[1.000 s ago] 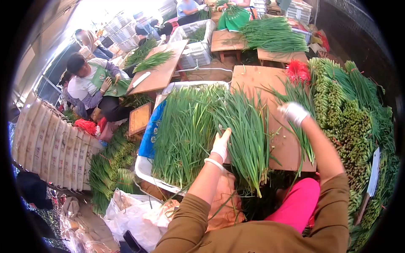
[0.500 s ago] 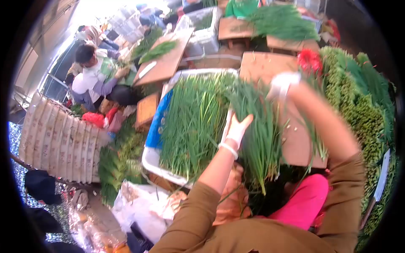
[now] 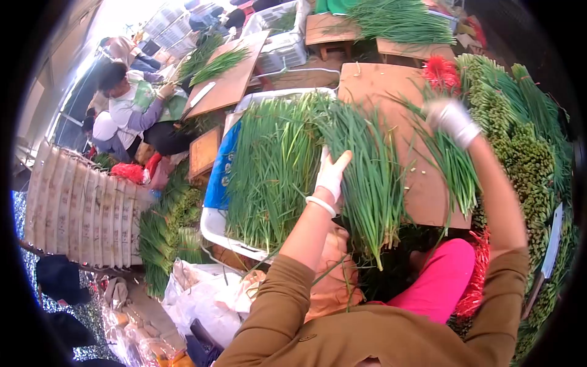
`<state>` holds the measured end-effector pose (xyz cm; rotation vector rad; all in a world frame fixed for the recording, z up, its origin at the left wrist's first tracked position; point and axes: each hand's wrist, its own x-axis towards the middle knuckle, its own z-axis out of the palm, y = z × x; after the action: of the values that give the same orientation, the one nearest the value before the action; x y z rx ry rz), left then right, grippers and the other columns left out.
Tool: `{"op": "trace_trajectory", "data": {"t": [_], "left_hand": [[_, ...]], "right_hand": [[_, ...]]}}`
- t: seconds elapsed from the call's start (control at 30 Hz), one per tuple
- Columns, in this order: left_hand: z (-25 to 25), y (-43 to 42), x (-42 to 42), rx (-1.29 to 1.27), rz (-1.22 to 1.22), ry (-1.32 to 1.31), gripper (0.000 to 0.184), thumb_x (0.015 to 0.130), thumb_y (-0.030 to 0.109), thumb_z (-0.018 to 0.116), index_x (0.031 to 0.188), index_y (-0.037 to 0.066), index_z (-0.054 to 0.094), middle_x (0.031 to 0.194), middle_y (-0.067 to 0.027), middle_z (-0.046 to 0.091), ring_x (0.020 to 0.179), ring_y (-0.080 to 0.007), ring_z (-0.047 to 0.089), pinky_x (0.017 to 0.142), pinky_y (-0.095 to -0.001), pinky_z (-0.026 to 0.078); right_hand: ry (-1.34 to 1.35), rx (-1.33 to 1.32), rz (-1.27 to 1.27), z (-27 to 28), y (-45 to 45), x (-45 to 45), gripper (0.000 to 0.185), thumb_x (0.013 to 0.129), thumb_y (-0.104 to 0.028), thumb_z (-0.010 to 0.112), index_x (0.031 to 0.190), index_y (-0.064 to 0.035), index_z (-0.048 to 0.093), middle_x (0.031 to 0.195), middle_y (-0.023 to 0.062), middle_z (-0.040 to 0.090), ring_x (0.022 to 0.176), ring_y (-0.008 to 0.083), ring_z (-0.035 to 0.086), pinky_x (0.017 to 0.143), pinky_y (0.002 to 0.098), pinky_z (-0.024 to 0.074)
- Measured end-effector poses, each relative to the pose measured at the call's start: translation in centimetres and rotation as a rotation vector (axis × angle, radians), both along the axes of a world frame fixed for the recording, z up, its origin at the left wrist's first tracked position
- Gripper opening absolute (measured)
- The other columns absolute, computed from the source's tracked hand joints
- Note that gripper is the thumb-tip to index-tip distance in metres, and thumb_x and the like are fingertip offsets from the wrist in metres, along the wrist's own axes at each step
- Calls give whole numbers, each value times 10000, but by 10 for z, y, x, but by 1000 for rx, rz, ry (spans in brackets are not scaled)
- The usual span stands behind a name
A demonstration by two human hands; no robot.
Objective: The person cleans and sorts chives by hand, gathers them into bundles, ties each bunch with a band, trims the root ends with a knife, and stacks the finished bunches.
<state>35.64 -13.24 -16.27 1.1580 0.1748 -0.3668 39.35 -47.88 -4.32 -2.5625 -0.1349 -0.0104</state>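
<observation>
My left hand, in a white glove, is at the left edge of a large bunch of garlic chives. Its thumb lies over the leaves while the other fingers are hidden underneath. The bunch slants across the right rim of a white crate and the wooden board beside it, stalk ends toward me. Over the board, my gloved right hand is blurred by motion. Just below it lies a smaller bunch of chives; whether the fingers grip any leaves cannot be made out.
More chives fill the crate. Red ties lie at the board's far edge. Stacked green bundles line the right, with a long knife on them. A co-worker sits at far left by another board.
My right hand has moved right, from the large bunch's upper leaves to above the smaller bunch. My left hand stays at the large bunch. The whole view has shifted slightly.
</observation>
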Motion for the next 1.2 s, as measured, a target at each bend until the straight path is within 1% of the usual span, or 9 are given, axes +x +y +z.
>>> {"op": "trace_trajectory", "data": {"t": [0.03, 0.13, 0.27, 0.3, 0.43, 0.63, 0.87, 0.97, 1.2], "left_hand": [[11, -2, -1, 15, -14, 24, 942, 813, 299, 707, 1497, 65, 103, 1458, -133, 355, 1284, -278, 404, 1043, -415, 361], [15, -11, 6, 175, -20, -40, 895, 783, 291, 739, 1456, 26, 214, 1406, -135, 417, 1239, -258, 452, 1018, -388, 389], [11, -32, 11, 152, -94, -84, 711, 752, 241, 770, 1320, 6, 411, 1213, -133, 563, 1078, -240, 565, 922, -374, 464], [16, -35, 9, 139, -95, -78, 663, 765, 230, 759, 1298, 5, 435, 1171, -129, 583, 1038, -238, 584, 888, -379, 486], [41, -39, -12, -53, -85, 55, 558, 784, 176, 738, 1250, 26, 469, 1106, -117, 600, 976, -255, 613, 830, -427, 524], [72, -47, -52, -224, -104, -52, 515, 815, 141, 719, 1255, 52, 468, 1138, -97, 593, 999, -244, 606, 850, -420, 520], [255, -49, -84, -248, -210, -617, 432, 806, 133, 727, 1185, 14, 560, 1094, -72, 638, 983, -189, 619, 863, -337, 514], [302, -41, -83, -234, -392, -741, 454, 792, 117, 740, 1191, 12, 551, 1088, -65, 633, 978, -174, 609, 881, -318, 493], [241, -43, -67, -124, -418, -669, 636, 726, 112, 798, 1283, 43, 499, 1154, -44, 603, 1030, -136, 570, 915, -315, 460]], "right_hand": [[177, 130, -10, -36, 13, -12, 454, 873, -422, 543, 669, -25, 626, 648, 142, 619, 589, 299, 575, 611, 432, 472], [583, 527, -169, -88, 72, -34, 532, 871, -453, 560, 1153, -3, 563, 736, 90, 610, 623, 204, 589, 531, 325, 482], [162, 386, -314, -142, 149, -14, 779, 777, -558, 640, 1159, 115, 551, 1036, 189, 655, 890, 255, 641, 820, 362, 505], [343, 629, -286, -137, 155, -14, 743, 776, -526, 660, 1145, 111, 558, 1026, 189, 656, 884, 252, 642, 805, 358, 514], [549, 1259, -241, -104, 163, -39, 535, 795, -298, 726, 1137, 79, 561, 1007, 163, 653, 843, 212, 644, 705, 343, 543], [241, 1302, -200, -32, 164, -91, 494, 808, -152, 722, 1204, 44, 500, 1032, 117, 644, 876, 161, 620, 749, 295, 527], [-281, 992, 89, 146, 151, -129, 418, 827, -146, 702, 1174, 30, 553, 1012, 91, 666, 860, 114, 615, 790, 267, 515], [-231, 1171, 230, 208, 152, -158, 433, 810, -161, 720, 1167, 3, 538, 997, 61, 649, 858, 113, 608, 793, 264, 514], [-84, 1205, 183, 160, 148, -152, 744, 732, -124, 783, 1359, 1, 402, 1143, 71, 602, 1002, 123, 565, 893, 276, 471]]}}
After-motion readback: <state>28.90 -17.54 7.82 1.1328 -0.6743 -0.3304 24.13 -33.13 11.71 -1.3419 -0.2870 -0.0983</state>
